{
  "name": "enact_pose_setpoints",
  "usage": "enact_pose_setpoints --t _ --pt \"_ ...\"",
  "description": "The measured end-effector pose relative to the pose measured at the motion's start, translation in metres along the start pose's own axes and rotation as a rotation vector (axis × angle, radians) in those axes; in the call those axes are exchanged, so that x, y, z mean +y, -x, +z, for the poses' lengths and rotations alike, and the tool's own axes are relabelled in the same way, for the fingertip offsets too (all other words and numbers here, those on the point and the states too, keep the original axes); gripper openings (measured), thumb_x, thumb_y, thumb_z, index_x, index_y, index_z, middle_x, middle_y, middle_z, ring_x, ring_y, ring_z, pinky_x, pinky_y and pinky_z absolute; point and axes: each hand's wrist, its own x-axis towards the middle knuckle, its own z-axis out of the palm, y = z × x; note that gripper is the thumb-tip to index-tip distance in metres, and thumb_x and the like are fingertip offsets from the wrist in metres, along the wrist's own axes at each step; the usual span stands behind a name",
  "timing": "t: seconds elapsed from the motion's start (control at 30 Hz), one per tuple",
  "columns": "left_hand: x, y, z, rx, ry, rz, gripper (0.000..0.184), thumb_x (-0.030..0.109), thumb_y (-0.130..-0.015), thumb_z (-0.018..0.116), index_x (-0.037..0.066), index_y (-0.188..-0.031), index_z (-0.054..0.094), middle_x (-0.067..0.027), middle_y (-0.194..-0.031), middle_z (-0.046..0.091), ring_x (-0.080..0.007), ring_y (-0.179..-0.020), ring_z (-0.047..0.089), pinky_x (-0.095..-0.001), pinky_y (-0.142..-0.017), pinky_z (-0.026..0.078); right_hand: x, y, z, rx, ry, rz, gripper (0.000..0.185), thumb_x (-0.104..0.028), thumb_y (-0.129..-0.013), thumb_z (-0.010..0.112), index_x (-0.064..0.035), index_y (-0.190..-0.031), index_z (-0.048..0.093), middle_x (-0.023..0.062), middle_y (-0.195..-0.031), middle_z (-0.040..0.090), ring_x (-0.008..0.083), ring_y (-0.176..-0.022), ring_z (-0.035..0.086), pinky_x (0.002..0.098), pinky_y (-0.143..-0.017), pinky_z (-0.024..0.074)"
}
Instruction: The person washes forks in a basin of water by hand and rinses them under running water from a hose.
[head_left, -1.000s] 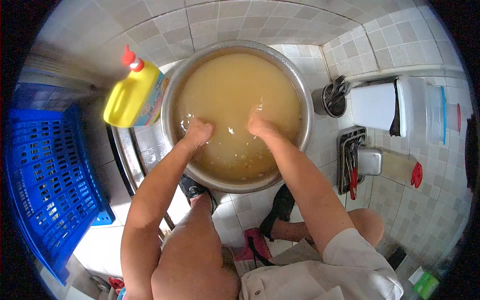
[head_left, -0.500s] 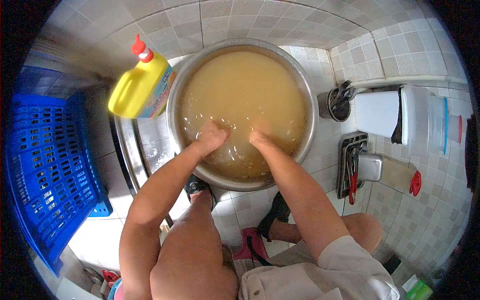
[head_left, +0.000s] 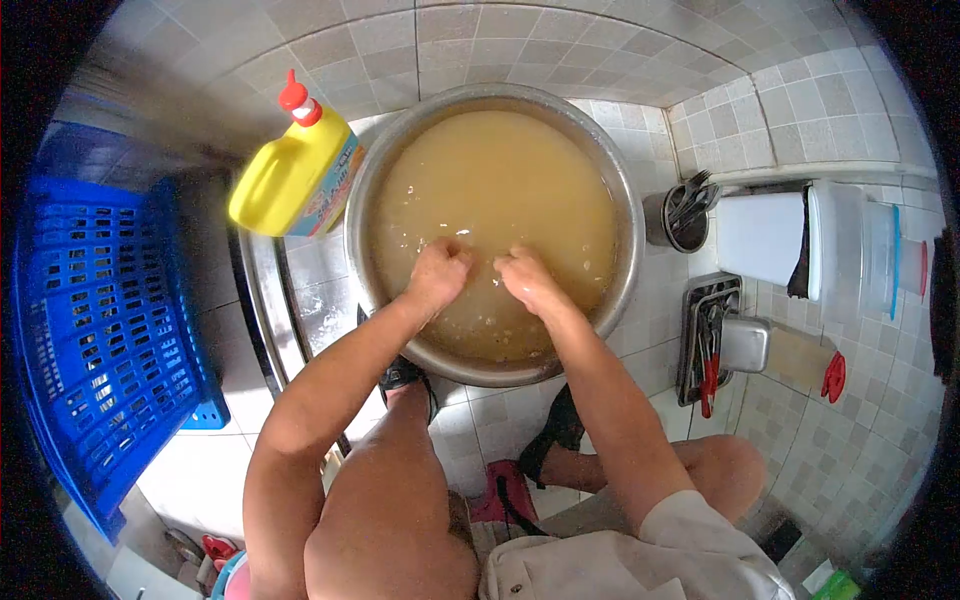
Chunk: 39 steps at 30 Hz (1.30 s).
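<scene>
The left hand (head_left: 438,276) and right hand (head_left: 527,281) now sit closer in cloudy tan water (head_left: 500,180) inside a round silver-metal basin (head_left: 633,215), concentrating the work; their grip cannot be told.

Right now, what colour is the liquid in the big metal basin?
The liquid is cloudy yellowish-brown, clearest in the head view.
</scene>
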Motion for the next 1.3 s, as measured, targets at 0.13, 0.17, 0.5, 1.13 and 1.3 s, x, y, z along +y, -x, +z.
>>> enact_pose_setpoints --t 0.13,0.17,0.5,1.13,1.3 --pt "0.012 0.009 0.005 -0.052 0.309 -0.156 0.049 0.034 -0.089 0.055 -0.004 -0.118 0.052 -0.0182 -0.117 0.059 -0.0295 -0.104 0.057 -0.0380 -0.088 0.046 -0.030 0.047 -0.016 -0.072 -0.516 0.194 0.031 -0.017 -0.091 0.049 -0.0037 -0.119 0.051 0.0115 -0.079 0.060 0.0202 -0.067 0.062 0.0319 -0.056 0.0504" --pt "0.002 0.000 0.011 -0.111 0.502 -0.153 0.047 0.035 -0.091 0.054 -0.003 -0.119 0.052 -0.0159 -0.110 0.061 -0.0277 -0.101 0.059 -0.0390 -0.086 0.047 -0.033 0.057 -0.015 -0.070 -0.517 0.190 0.031 -0.017 -0.091 0.049 -0.0037 -0.119 0.051 0.0115 -0.079 0.060 0.0202 -0.067 0.062 0.0319 -0.056 0.0504" --pt "0.017 0.006 -0.009 -0.369 0.911 -0.065 0.025 0.022 -0.095 0.051 0.002 -0.109 0.055 -0.0129 -0.106 0.065 -0.0227 -0.085 0.066 -0.0355 -0.076 0.055 -0.029 0.106 0.018 -0.370 -0.790 -0.085 0.021 -0.023 -0.096 0.046 -0.0038 -0.102 0.050 0.0061 -0.079 0.059 0.0156 -0.062 0.058 0.0268 -0.053 0.0465" --pt "0.022 0.001 0.004 -0.045 0.991 -0.138 0.035 0.043 -0.093 0.051 0.009 -0.099 0.046 -0.0094 -0.077 0.061 -0.0202 -0.061 0.060 -0.0343 -0.052 0.052 -0.034 0.089 0.051 0.076 -0.855 -0.178 0.028 -0.027 -0.097 0.046 -0.0015 -0.101 0.058 0.0046 -0.080 0.061 0.0108 -0.060 0.058 0.0231 -0.049 0.0447" --pt "0.017 -0.004 -0.001 -0.054 1.080 -0.047 0.019 0.023 -0.099 0.041 0.006 -0.102 0.048 -0.0110 -0.079 0.061 -0.0207 -0.064 0.062 -0.0333 -0.055 0.054 -0.036 0.092 0.052 0.162 -0.929 -0.046 0.029 -0.027 -0.097 0.046 -0.0016 -0.103 0.058 0.0042 -0.077 0.062 0.0098 -0.054 0.054 0.0236 -0.047 0.0443"
